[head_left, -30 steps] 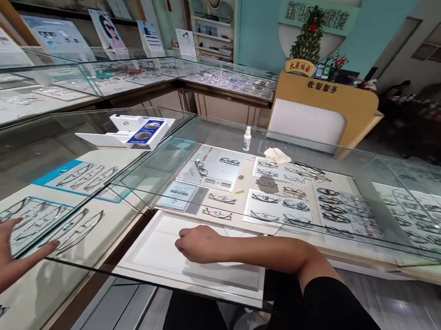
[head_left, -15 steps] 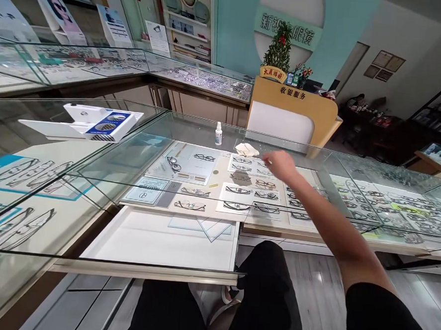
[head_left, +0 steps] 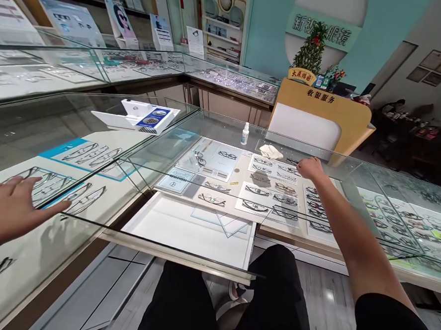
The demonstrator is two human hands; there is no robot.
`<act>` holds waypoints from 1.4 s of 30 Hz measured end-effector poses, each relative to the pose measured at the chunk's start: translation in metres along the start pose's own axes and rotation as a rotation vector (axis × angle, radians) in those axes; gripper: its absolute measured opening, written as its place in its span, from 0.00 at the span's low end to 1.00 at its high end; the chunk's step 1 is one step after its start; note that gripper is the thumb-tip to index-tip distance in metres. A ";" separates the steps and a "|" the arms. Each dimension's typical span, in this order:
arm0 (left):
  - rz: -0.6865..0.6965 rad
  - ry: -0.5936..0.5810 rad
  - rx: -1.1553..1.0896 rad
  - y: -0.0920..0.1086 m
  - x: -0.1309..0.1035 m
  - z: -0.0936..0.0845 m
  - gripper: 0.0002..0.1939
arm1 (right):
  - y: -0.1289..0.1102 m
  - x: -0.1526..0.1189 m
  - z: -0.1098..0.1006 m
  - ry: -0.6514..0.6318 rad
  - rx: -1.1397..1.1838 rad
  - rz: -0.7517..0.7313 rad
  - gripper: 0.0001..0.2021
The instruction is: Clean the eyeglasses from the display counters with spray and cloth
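My right hand [head_left: 310,168] reaches out over the far part of the glass display counter [head_left: 208,122]. Its fingers are closed at the edge of a dark pair of eyeglasses [head_left: 292,162], most of whose frame is too small to make out. A crumpled pale cloth [head_left: 271,151] lies left of it on the glass, and a small white spray bottle [head_left: 245,134] stands farther left. At the left edge, my left hand [head_left: 10,207] is open, fingers spread, over the glass top and holding nothing. Below the glass, several eyeglasses [head_left: 255,206] lie in rows on white cards.
An open white and blue box [head_left: 148,118] sits on the left counter. A white drawer [head_left: 186,232] is pulled out above my knees. More glass showcases [head_left: 136,70] run behind, and a yellow cashier desk [head_left: 320,116] with a plant [head_left: 310,48] stands at the back.
My view has swung left, so the scene has shifted right. My left hand has come farther into view, fingers spread. My right hand has moved slightly right, and the dark eyeglasses now show beside it.
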State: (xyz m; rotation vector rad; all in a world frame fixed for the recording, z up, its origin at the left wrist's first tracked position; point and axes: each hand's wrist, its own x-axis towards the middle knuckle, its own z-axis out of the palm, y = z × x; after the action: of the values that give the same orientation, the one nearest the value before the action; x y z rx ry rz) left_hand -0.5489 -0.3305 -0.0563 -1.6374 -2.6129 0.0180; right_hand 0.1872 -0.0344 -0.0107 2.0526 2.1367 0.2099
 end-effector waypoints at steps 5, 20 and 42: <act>-0.084 -0.032 -0.035 0.021 -0.010 -0.015 0.54 | -0.001 0.008 0.001 -0.061 -0.036 0.020 0.20; -0.077 0.013 0.026 0.004 0.000 0.005 0.52 | -0.058 -0.083 -0.052 0.413 0.192 -0.281 0.30; -0.052 0.032 -0.002 0.002 -0.006 0.011 0.50 | -0.283 -0.189 0.043 -0.317 0.529 -0.647 0.41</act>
State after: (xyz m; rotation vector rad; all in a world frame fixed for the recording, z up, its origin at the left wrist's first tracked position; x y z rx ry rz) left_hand -0.5451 -0.3342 -0.0676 -1.5570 -2.6312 -0.0123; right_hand -0.0717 -0.2359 -0.1093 1.3215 2.6668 -0.7752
